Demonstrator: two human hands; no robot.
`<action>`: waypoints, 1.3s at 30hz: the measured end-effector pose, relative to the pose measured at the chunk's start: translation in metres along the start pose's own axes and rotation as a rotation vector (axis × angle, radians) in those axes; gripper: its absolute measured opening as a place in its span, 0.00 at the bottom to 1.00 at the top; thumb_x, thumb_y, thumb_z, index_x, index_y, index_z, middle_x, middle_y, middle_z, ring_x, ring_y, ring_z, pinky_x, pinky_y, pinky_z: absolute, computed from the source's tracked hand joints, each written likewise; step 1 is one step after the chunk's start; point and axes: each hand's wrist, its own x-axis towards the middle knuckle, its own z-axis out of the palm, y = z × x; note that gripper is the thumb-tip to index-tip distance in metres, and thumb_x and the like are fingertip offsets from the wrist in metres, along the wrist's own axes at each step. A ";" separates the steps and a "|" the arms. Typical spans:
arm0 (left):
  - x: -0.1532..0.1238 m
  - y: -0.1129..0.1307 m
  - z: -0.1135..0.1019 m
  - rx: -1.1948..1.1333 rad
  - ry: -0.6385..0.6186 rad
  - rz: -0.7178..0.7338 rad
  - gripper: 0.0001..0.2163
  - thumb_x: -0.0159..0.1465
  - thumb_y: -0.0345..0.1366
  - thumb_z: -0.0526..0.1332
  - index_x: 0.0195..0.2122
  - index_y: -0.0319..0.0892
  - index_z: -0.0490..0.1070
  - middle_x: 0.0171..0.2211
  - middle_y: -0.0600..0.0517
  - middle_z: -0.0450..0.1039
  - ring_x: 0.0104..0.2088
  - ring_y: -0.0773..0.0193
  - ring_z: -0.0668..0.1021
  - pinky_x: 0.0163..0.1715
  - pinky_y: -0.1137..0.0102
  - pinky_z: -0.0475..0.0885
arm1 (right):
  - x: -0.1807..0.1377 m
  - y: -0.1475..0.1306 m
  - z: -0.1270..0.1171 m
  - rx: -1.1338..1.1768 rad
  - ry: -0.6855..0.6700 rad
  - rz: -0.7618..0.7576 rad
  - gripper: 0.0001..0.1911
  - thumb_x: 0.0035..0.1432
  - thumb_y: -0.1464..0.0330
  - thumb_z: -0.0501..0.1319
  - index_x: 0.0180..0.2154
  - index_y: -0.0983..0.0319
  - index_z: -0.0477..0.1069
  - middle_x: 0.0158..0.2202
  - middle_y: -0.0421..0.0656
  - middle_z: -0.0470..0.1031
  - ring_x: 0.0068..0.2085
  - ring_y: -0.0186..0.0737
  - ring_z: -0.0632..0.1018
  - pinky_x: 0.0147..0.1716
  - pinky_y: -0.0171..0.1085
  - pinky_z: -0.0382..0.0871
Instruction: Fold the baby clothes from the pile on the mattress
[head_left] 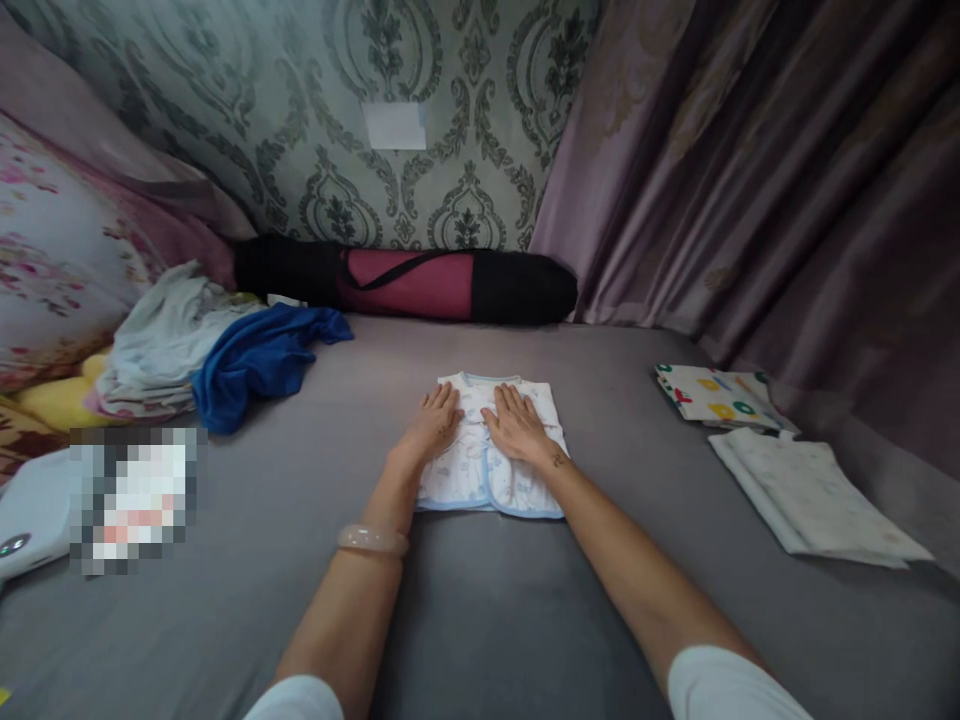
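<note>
A small white baby shirt (469,478) with light blue trim and a faint print lies flat on the grey bed sheet (480,620), its sleeves apparently folded in. Flat on its left half rests my left hand (436,420), fingers stretched out and pointing away from me. My right hand (517,425) presses on the other half, palm down, with the fingers slightly apart. Both hands cover part of the cloth. Neither one grips it.
Folded cloths, one with colourful print (720,393) and one pale (814,490), lie at right. At left are a blue garment (259,360), a pale garment (169,335) and a white device (45,505). A black and red long bag (409,285) lies along the wall.
</note>
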 end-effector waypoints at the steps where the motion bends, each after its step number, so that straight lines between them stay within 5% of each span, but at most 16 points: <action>1: 0.000 -0.001 0.002 -0.002 -0.012 -0.005 0.24 0.72 0.39 0.44 0.66 0.32 0.54 0.68 0.36 0.47 0.68 0.50 0.52 0.65 0.53 0.52 | 0.000 0.002 0.000 -0.001 -0.006 -0.010 0.37 0.68 0.54 0.36 0.69 0.73 0.45 0.71 0.52 0.42 0.70 0.47 0.45 0.67 0.48 0.38; 14: 0.001 -0.007 0.008 -0.007 -0.003 -0.020 0.26 0.71 0.43 0.42 0.67 0.35 0.53 0.69 0.38 0.45 0.68 0.47 0.53 0.64 0.50 0.53 | -0.022 0.046 -0.006 -0.075 0.083 -0.006 0.33 0.69 0.58 0.39 0.68 0.68 0.49 0.70 0.56 0.45 0.69 0.55 0.49 0.65 0.57 0.43; 23: -0.007 0.002 -0.001 -0.069 0.023 -0.042 0.25 0.72 0.42 0.43 0.66 0.35 0.54 0.69 0.42 0.46 0.68 0.50 0.52 0.66 0.52 0.48 | -0.023 0.049 -0.005 0.073 0.119 0.002 0.31 0.69 0.58 0.43 0.68 0.62 0.51 0.70 0.49 0.46 0.70 0.48 0.48 0.66 0.53 0.44; 28: -0.011 -0.009 -0.014 -0.107 0.040 -0.038 0.26 0.72 0.42 0.42 0.66 0.32 0.53 0.70 0.39 0.45 0.67 0.55 0.57 0.64 0.59 0.56 | -0.039 0.065 -0.021 0.247 0.134 0.041 0.30 0.69 0.62 0.39 0.68 0.63 0.50 0.70 0.46 0.49 0.69 0.39 0.52 0.65 0.48 0.51; 32: -0.036 -0.011 -0.024 -0.097 0.032 0.115 0.26 0.70 0.45 0.43 0.64 0.38 0.59 0.68 0.43 0.51 0.66 0.57 0.59 0.64 0.60 0.56 | -0.073 0.068 -0.027 0.206 0.059 -0.039 0.28 0.68 0.61 0.41 0.67 0.56 0.54 0.68 0.39 0.53 0.69 0.40 0.52 0.66 0.49 0.50; 36: -0.067 0.020 -0.018 -0.041 -0.023 0.314 0.24 0.71 0.45 0.43 0.64 0.44 0.60 0.67 0.46 0.55 0.67 0.59 0.58 0.66 0.58 0.52 | -0.091 0.051 -0.018 0.150 0.011 -0.230 0.29 0.69 0.60 0.41 0.67 0.60 0.54 0.70 0.41 0.48 0.70 0.39 0.49 0.68 0.45 0.43; 39: -0.077 0.045 -0.010 -0.010 -0.099 0.384 0.26 0.71 0.46 0.42 0.66 0.38 0.56 0.68 0.42 0.51 0.68 0.55 0.54 0.67 0.55 0.50 | -0.089 0.035 -0.007 0.098 -0.020 -0.254 0.30 0.69 0.59 0.41 0.68 0.61 0.50 0.70 0.44 0.46 0.70 0.41 0.47 0.68 0.47 0.41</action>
